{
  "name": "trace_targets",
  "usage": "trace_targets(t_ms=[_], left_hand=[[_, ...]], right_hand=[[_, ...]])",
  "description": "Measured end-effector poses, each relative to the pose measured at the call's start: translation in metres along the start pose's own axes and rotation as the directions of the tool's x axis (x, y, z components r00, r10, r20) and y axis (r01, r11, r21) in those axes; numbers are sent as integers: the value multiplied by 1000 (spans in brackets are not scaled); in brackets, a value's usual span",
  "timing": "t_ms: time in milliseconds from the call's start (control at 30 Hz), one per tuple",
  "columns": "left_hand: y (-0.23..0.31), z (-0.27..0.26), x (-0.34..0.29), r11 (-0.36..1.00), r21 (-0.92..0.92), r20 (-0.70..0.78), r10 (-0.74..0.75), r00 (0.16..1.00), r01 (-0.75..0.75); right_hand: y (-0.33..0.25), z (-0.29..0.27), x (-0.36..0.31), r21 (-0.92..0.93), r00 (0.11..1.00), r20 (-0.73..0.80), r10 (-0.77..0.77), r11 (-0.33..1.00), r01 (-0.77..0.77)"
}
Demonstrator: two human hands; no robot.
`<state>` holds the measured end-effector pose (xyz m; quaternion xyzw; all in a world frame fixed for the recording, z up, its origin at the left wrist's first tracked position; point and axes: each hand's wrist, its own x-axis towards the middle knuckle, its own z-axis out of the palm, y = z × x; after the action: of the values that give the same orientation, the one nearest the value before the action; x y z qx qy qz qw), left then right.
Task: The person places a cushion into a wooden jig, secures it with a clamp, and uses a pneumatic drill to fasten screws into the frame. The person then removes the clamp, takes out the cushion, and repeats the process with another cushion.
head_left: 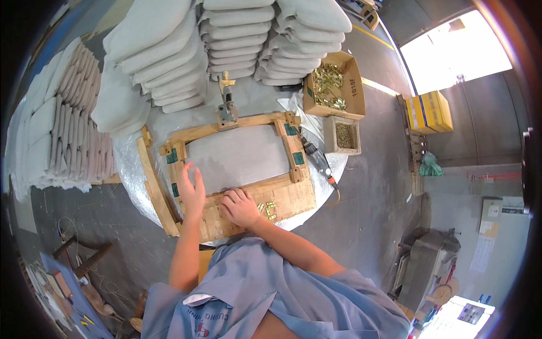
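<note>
A grey upholstered panel [240, 155] lies in a wooden frame jig [197, 133] on the table in front of me. Over the panel's left side, my left hand [193, 195] is raised with fingers apart, holding nothing. My right hand [240, 209] rests at the panel's near edge on the wooden board [217, 226], its fingers curled; whatever they may hold is hidden. Several small brass-coloured metal pieces [269, 210] lie on the board just right of that hand. A toggle clamp [227, 107] with a yellow part stands at the jig's far side.
A corded power tool [319, 161] lies right of the jig. Beyond it are a small box of tiny parts [342, 135] and a cardboard box [353, 93] of brass pieces. Tall stacks of grey panels [237, 34] rise behind; more panels [62, 124] stand left. A yellow box [429, 112] sits far right.
</note>
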<state>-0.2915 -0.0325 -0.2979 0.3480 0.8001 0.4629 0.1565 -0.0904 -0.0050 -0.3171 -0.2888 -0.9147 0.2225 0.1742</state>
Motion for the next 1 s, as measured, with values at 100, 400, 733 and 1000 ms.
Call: trace_targets(t_ms=[100, 400, 733, 1000], left_hand=[[-24, 8, 61, 925, 272, -33, 284, 958, -265], [-50, 16, 111, 871, 284, 254, 335, 908, -401], [-58, 30, 102, 773, 483, 296, 297, 908, -411], [-41, 30, 157, 864, 364, 256, 266, 929, -348]], right_hand=[[13, -9, 8, 180, 991, -59, 118, 978, -106], [204, -90, 113, -96, 926, -302, 228, 959, -267], [221, -67, 128, -188, 991, 27, 134, 974, -127], [243, -84, 162, -103, 994, 25, 105, 989, -102]])
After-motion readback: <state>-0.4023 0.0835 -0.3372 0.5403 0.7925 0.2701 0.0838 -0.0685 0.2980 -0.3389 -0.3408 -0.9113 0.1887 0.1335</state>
